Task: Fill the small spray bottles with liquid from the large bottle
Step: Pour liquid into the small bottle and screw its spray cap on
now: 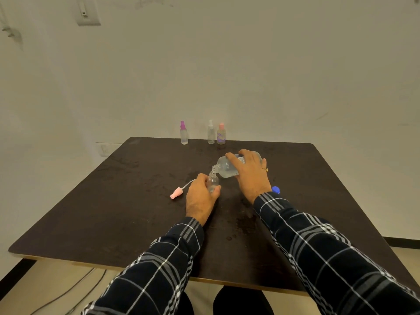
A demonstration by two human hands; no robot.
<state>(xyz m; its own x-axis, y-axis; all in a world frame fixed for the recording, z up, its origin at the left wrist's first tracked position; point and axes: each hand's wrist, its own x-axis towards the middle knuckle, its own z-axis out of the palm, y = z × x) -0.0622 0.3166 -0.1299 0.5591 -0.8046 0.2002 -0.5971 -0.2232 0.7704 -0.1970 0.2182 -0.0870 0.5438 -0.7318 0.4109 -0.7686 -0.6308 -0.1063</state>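
Pour in progress: large bottle (229, 165) tipped near-horizontal in right hand (248, 172), fingers wrapped round it, neck pointing left onto small bottle (213, 182) mouth. Left hand (200, 196) fingers curled round small bottle, upright on worktop (113, 212). Pink sprayer (176, 193) lies left, blue cap (275, 190) right.

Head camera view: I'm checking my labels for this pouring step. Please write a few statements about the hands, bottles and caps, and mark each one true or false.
1. The right hand grips the large bottle, tipped with its neck at the small bottle. True.
2. The left hand holds the pink spray cap. False: it holds the small bottle; the pink spray cap lies on the table to its left.
3. A purple-capped bottle, a clear-capped bottle and a pink-capped bottle stand at the table's far edge. True.
4. The blue cap is on the large bottle. False: the blue cap lies on the table beside the right wrist.
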